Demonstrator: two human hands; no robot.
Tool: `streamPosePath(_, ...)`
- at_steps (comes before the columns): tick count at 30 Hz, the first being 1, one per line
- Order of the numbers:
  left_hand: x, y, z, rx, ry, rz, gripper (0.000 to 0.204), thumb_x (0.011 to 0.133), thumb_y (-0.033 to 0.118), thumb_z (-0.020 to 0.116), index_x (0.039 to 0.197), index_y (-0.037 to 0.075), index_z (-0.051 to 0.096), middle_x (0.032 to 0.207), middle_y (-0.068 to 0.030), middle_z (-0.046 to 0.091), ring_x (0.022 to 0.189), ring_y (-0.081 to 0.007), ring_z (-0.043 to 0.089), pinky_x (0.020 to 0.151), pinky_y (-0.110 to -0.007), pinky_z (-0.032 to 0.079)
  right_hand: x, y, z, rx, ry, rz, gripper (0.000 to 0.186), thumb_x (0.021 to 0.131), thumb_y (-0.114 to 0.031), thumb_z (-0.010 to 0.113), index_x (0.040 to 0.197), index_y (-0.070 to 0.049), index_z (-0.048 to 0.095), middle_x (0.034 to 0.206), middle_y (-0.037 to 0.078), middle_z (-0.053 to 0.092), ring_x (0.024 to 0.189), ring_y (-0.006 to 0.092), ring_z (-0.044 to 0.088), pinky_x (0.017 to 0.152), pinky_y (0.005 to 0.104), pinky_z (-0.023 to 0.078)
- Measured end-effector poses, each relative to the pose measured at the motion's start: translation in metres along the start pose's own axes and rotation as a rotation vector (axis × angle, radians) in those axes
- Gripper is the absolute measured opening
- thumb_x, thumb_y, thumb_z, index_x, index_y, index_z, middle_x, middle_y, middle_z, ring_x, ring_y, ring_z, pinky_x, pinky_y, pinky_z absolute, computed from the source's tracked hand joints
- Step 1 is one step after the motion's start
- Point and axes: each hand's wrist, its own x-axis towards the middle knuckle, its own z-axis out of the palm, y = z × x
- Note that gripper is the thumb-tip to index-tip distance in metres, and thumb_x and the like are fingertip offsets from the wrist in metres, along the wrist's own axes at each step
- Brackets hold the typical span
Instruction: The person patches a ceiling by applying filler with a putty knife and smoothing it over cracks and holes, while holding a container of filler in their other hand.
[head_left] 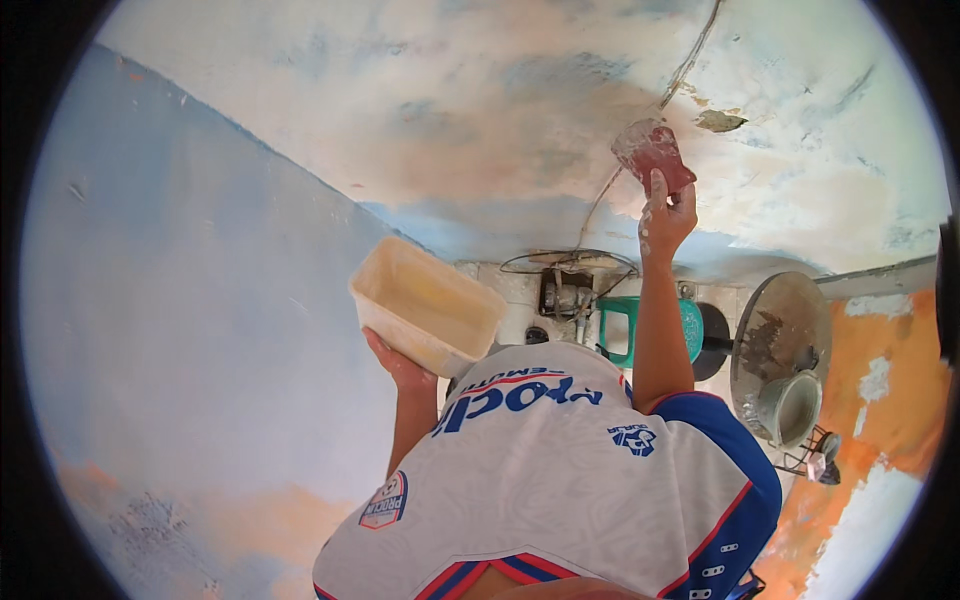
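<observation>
your right hand [668,222] has its fingers clamped on a flat, red, paste-smeared scraper [662,158] by the blotchy far wall [500,120], just left of a ragged chip [722,121]. your left hand [402,368] clasps a pale rectangular tub [415,335] with rounded corners, thumb along its side, near the left wall [200,260]. open room separates tub and scraper; your right forearm [662,325] partly hides a green stool [692,332].

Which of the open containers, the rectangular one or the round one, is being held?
The cream rectangular tub, gripped by the left hand. The round greyish pot, over at the right, is in neither hand.
</observation>
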Motion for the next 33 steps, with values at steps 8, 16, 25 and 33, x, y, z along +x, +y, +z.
streamPosePath(8, -0.005, -0.004, 0.013, 0.076, 0.06, 0.01, 0.077, 0.101, 0.067, 0.037, 0.156, 0.014, 0.031, 0.154, -0.01, 0.042, 0.14, -0.0309, 0.043, 0.113, -0.046, 0.042, -0.066, -0.038, 0.085, -0.142, -0.408, -0.237, 0.016, 0.091, -0.02, 0.075, 0.098, -0.005, 0.074, 0.08, 0.009, 0.068, 0.065, 0.0203, 0.06, 0.061, 0.0328, 0.048)
streamPosePath(16, -0.008, 0.007, -0.002, 0.075, 0.123, -0.024, 0.076, 0.101, 0.067, 0.036, 0.156, 0.015, 0.032, 0.155, -0.0097, 0.041, 0.141, -0.0304, 0.042, 0.113, -0.047, 0.042, 0.011, -0.014, 0.017, -0.097, -0.097, -0.101, 0.022, 0.095, -0.016, 0.069, 0.11, 0.0, 0.07, 0.101, 0.008, 0.073, 0.088, 0.0152, 0.067, 0.079, 0.0286, 0.053)
streamPosePath(25, 0.007, 0.029, -0.022, -0.01, 0.142, -0.021, 0.074, 0.101, 0.066, 0.036, 0.155, 0.015, 0.034, 0.154, -0.0098, 0.043, 0.139, -0.0305, 0.044, 0.113, -0.046, 0.042, -0.106, -0.031, 0.106, -0.159, -0.501, -0.174, 0.016, 0.091, -0.016, 0.076, 0.101, -0.004, 0.076, 0.091, 0.01, 0.074, 0.081, 0.0189, 0.07, 0.074, 0.0314, 0.054)
streamPosePath(33, 0.04, 0.072, -0.047, 0.039, 0.084, -0.009, 0.076, 0.101, 0.067, 0.035, 0.154, 0.013, 0.036, 0.152, -0.0092, 0.046, 0.138, -0.0297, 0.045, 0.112, -0.046, 0.042, -0.135, 0.023, 0.256, -0.396, -0.659, -0.258, 0.025, 0.085, -0.028, 0.08, 0.092, -0.005, 0.073, 0.08, 0.015, 0.07, 0.068, 0.0325, 0.067, 0.061, 0.0398, 0.052)
